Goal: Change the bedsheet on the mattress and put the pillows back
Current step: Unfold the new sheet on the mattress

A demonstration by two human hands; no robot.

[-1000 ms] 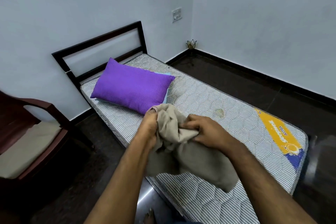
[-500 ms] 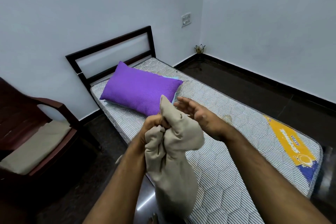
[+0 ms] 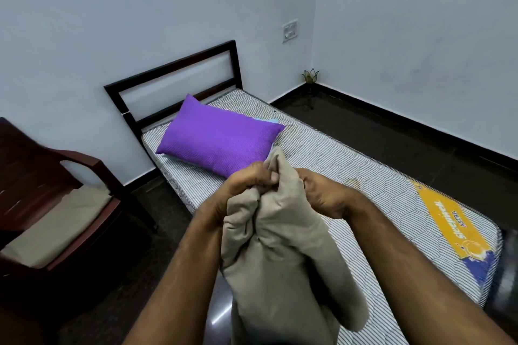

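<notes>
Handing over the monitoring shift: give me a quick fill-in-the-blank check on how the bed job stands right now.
1. Both hands, left hand and right hand, grip the bunched ____ bedsheet.
2. The mattress is bare, with no ____ spread on it.
3. The ____ pillow lies near the headboard.
4. A folded beige cloth rests on the ____ beside the bed.

Missing words: beige; sheet; purple; chair

A plain home bedroom.
I see 1 single bed (image 3: 168,84), bare mattress (image 3: 364,176), purple pillow (image 3: 218,140), wooden chair (image 3: 42,176).
</notes>
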